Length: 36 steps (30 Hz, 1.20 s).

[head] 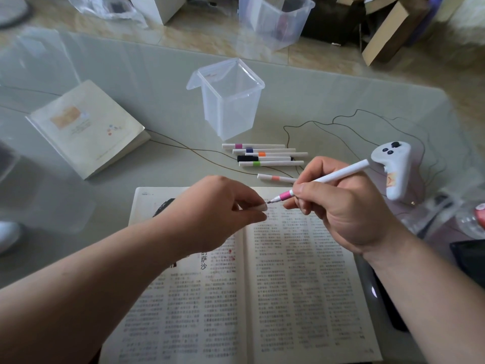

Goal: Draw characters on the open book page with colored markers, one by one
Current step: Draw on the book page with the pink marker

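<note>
A: Open book (275, 285) flat on the pale glass tabletop (157, 82), nearest the viewer, printed columns on both pages. Faint reddish marks near the centre fold on the left page, though too blurred to call characters.

B: And beyond the book?

A: Just past its top edge, one white marker with a salmon band (275, 178). Farther out, a row of five capped markers (265, 155), banded pink, blue, orange, black and green. Behind those, a clear plastic container (228, 106) standing upright, lid flipped back. Far left of the book, a closed cream book (86, 127). Right of the book, a white controller (396, 166) and thin dark cables looping over the glass. Beyond the table, tiled floor, a clear bin and cardboard boxes.

B: Hands?

A: Right hand (346, 203) above the right page, clenched in a writing grip on a pink-banded marker (322, 179), uncapped tip aimed left, barrel angled up toward the controller. Left hand (217, 206) above the top of the left page, pinching a white cap (258, 207) between thumb and fingers, right at the marker's tip.
</note>
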Available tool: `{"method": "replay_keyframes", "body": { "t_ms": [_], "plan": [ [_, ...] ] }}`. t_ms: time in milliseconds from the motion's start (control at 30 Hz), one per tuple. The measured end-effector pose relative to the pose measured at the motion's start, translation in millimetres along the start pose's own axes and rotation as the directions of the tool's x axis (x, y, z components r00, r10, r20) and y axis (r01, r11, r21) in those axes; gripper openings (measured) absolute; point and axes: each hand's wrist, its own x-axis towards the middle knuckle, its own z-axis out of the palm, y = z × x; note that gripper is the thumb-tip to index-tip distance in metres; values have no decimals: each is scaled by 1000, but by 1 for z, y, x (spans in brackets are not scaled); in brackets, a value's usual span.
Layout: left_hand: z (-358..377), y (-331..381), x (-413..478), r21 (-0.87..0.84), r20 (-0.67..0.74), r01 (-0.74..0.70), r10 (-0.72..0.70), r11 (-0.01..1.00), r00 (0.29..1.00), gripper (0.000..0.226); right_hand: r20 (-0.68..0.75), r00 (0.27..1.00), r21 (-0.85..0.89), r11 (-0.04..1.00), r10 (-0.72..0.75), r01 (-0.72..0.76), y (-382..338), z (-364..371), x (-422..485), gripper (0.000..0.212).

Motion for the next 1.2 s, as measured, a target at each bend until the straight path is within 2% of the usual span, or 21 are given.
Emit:
{"method": "replay_keyframes", "body": {
  "t_ms": [200, 467, 633, 733, 867, 967, 1067, 1200],
  "plan": [
    [0, 4, -2, -37, 43, -25, 27, 999, 999, 11, 32, 999, -63, 998, -12, 14, 0, -2, -2, 8],
    [-4, 12, -5, -59, 69, -88, 92, 994, 993, 33, 115, 993, -148, 988, -33, 49, -13, -8, -6, 7],
    [-1, 17, -11, -78, -59, -179, 174, 981, 983, 32, 150, 989, -106, 994, 3, 13, -22, -6, -7, 18],
    [2, 15, -12, -37, -160, -251, 242, 967, 957, 33, 110, 994, -29, 1000, -7, 10, -21, 1, -9, 15],
    [5, 10, -13, 23, -202, -291, 289, 957, 936, 34, 52, 999, -18, 1000, -6, 6, -15, 10, -9, 26],
    [0, 11, -11, 27, -147, -238, 239, 971, 960, 34, 37, 999, -112, 994, 5, -1, -12, 10, -7, 26],
    [-4, 14, -3, 61, 17, -75, 74, 995, 997, 27, 10, 999, -264, 964, 34, -30, -6, 13, -5, 16],
    [-12, 9, 6, 126, 67, 13, -22, 992, 997, 22, -142, 990, -196, 980, -6, -22, -8, 21, -5, 7]
  ]
}}
